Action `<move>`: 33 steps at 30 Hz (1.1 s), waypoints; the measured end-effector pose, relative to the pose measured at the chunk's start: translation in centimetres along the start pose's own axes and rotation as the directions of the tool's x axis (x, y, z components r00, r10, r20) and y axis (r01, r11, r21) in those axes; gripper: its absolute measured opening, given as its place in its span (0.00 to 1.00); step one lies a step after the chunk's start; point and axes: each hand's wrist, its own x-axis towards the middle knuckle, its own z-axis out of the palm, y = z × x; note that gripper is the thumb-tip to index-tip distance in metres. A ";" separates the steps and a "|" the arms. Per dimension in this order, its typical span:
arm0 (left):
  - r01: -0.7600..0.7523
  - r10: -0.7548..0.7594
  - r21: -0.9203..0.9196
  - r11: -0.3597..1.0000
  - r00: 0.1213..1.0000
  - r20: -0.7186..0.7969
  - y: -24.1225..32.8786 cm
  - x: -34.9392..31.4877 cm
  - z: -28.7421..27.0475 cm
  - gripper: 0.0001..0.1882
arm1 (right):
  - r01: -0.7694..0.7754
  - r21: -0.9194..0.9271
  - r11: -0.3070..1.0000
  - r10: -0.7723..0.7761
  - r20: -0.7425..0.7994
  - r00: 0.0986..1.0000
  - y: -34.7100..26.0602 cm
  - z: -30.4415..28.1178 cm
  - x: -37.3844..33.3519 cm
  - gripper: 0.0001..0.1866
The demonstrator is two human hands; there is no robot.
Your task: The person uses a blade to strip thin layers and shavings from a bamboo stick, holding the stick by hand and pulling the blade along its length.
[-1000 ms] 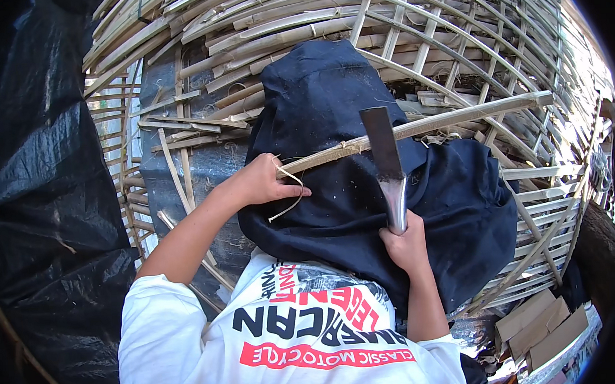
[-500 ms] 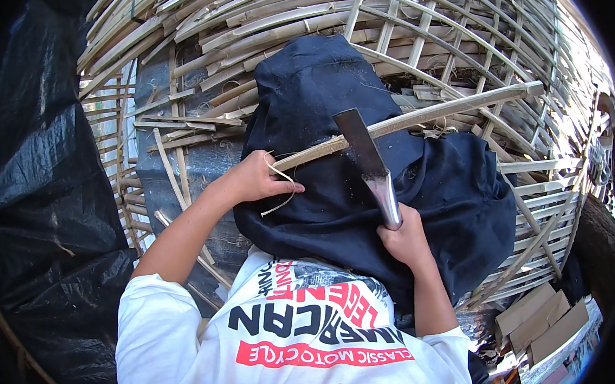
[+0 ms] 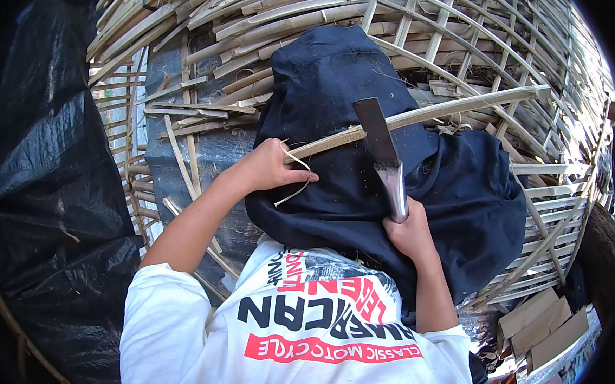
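Note:
A long split bamboo strip (image 3: pixel 464 107) slants across above my lap, which a dark cloth (image 3: pixel 335 70) covers. Its near-left end is gripped by my left hand (image 3: pixel 272 167), and a thin curled shaving (image 3: pixel 299 171) hangs there. My right hand (image 3: pixel 408 228) is closed round the metal handle of a broad-bladed knife (image 3: pixel 380 142). The blade crosses in front of the strip near its middle and hides part of it. Whether the edge touches the bamboo I cannot tell.
Stacked bamboo strips (image 3: pixel 276 18) lie at the far side, with woven bamboo lattice (image 3: pixel 444 14) to the right. Black plastic sheeting (image 3: pixel 44 152) hangs at the left. Loose strips (image 3: pixel 182 154) lie beside my left arm. Flattened cardboard (image 3: pixel 544 325) sits at the lower right.
The whole view has shifted slightly, so everything sits a little to the right. Both hands keep their grips, and the blade remains across the strip at nearly the same place.

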 end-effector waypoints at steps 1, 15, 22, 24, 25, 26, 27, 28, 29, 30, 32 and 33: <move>-0.009 0.009 0.044 0.999 1.000 0.019 0.1 0.0 -0.1 0.31 | -0.019 0.061 0.998 0.022 -0.038 0.999 0.0 -0.3 -0.2 0.09; -0.011 0.012 0.032 0.999 1.000 -0.003 0.4 -0.3 -0.1 0.37 | 0.152 -0.036 0.988 -0.152 0.014 0.988 1.1 0.1 -0.4 0.07; 0.043 -0.044 -0.065 0.997 0.999 -0.020 0.3 -0.1 0.2 0.34 | -0.193 0.202 0.960 0.202 -0.023 0.979 -0.8 0.0 -1.1 0.10; 0.017 -0.018 0.014 1.000 1.000 0.022 -0.4 -0.3 0.0 0.33 | -0.033 -0.005 0.999 0.033 -0.001 0.999 -1.6 -0.5 -0.5 0.10; 0.004 -0.006 0.053 0.999 0.999 0.044 -0.6 -0.2 -0.1 0.33 | -0.030 0.073 0.997 0.036 -0.079 0.996 -2.6 -1.0 -0.4 0.10; -0.051 0.050 0.015 0.999 0.998 0.034 -0.2 -0.1 0.3 0.33 | -0.213 0.265 0.941 0.240 -0.075 0.968 -2.8 -0.8 -0.7 0.09; -0.027 0.026 0.021 0.999 0.999 0.031 0.0 0.0 0.1 0.33 | -0.375 0.442 0.815 0.433 -0.034 0.901 -2.9 -0.4 -1.0 0.09; -0.004 0.003 0.028 1.000 1.000 0.028 0.3 0.1 -0.3 0.33 | -0.378 0.464 0.801 0.454 -0.057 0.889 -3.0 0.3 -0.7 0.09; 0.010 -0.011 0.038 0.999 1.000 0.019 0.6 0.3 -0.6 0.34 | -0.114 0.054 0.992 0.117 -0.055 0.992 -2.0 0.2 -0.3 0.08; 0.028 -0.028 -0.017 0.999 0.999 0.044 -1.0 0.3 0.0 0.35 | -0.095 0.031 0.995 0.096 -0.039 0.995 -1.6 0.3 -0.5 0.08; -0.052 0.052 0.026 0.998 0.999 0.013 -1.8 0.5 0.8 0.32 | -0.073 0.046 0.996 0.075 -0.052 0.996 -2.2 -0.4 -0.8 0.08; -0.088 0.088 0.050 0.995 0.996 -0.003 -1.9 0.4 0.9 0.31 | -0.158 0.178 0.971 0.163 -0.010 0.987 -2.6 -1.0 -0.7 0.08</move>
